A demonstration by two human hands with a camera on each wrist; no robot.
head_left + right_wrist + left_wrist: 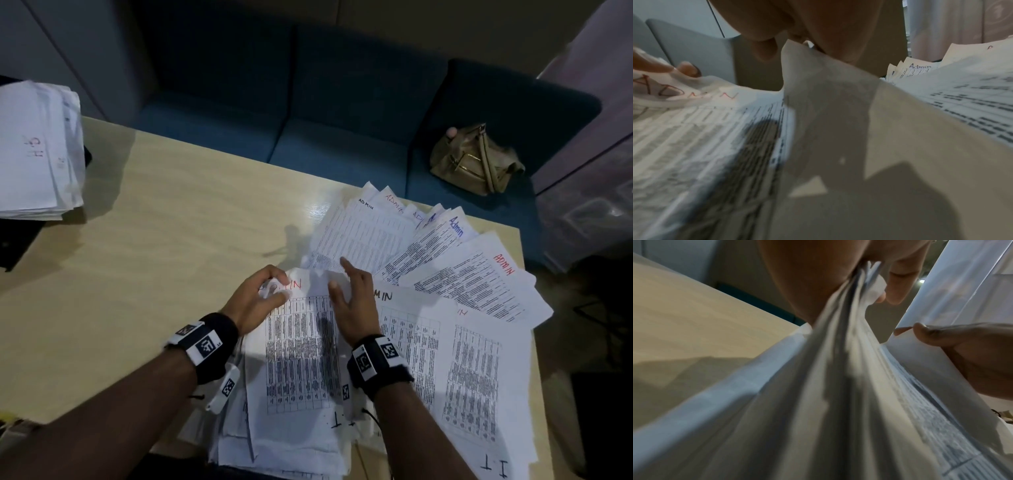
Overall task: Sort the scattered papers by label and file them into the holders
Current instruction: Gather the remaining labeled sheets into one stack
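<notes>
Paper stack (301, 349) lengthwise away, ADMIN end far, grasped by left fingers (272, 298), right fingers (350, 269).

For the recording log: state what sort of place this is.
Probably an office lounge or meeting corner: printed sheets labelled ADMIN spread on a light wooden table, a blue sofa behind it.

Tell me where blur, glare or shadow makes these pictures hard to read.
Head view: dim room, glare patch on the table, dark shadows across the top sheet. Left wrist view: the paper stack is smeared, print unreadable. Right wrist view: the lifted sheet is blurred and shadowed; the far Admin label is legible.
</notes>
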